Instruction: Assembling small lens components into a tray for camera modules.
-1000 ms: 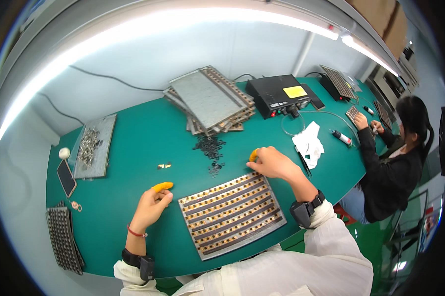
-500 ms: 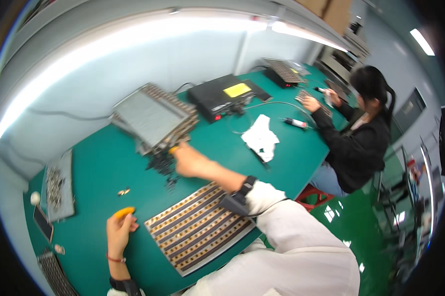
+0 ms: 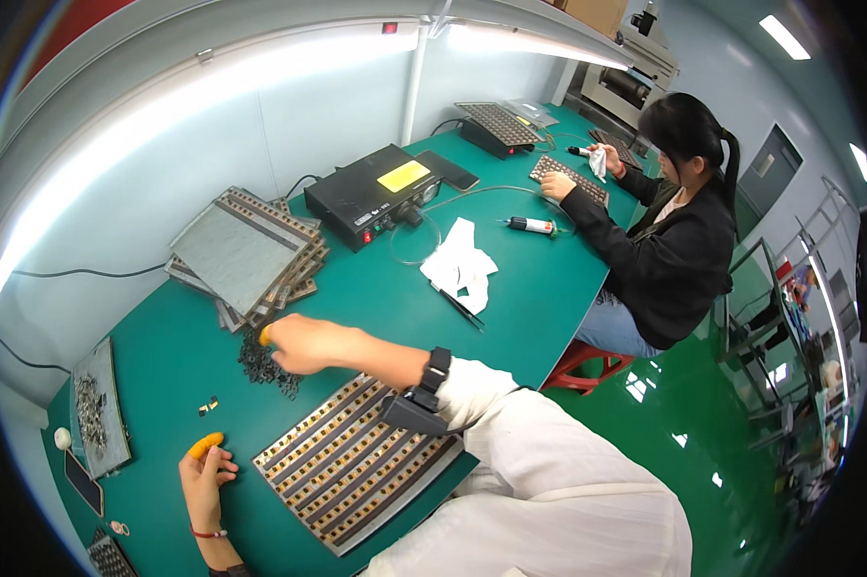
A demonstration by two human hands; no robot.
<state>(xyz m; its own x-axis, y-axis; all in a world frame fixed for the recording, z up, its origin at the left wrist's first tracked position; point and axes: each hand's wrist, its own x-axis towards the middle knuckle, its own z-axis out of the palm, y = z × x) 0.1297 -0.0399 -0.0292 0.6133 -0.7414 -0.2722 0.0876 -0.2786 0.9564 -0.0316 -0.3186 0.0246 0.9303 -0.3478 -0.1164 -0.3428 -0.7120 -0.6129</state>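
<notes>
The right hand [image 3: 303,343] is reaching across the green table [image 3: 510,288] and is resting on a heap of small dark parts [image 3: 265,365], just in front of a stack of grey trays [image 3: 246,252]. Its fingers are curled together over the heap, an orange cot is showing on one fingertip, and whether a part is being pinched cannot be told. The left hand [image 3: 202,476] is lying near the table's front edge, just left of the slotted tray [image 3: 356,462], with fingers loosely bent, an orange cot on the raised fingertip, and nothing visibly gripped. The slotted tray is lying flat between the two hands, close to the person's body, its rows partly filled with small brown pieces. Two loose parts [image 3: 207,408] are lying apart from the heap, between it and the left hand. Farther back, a black box unit [image 3: 371,192] is sitting with a tube running to a dispensing pen [image 3: 531,225] beside white cloths [image 3: 462,264]. At the right end, a co-worker in a black jacket [image 3: 664,245] is sitting and handling another tray [image 3: 573,178].
</notes>
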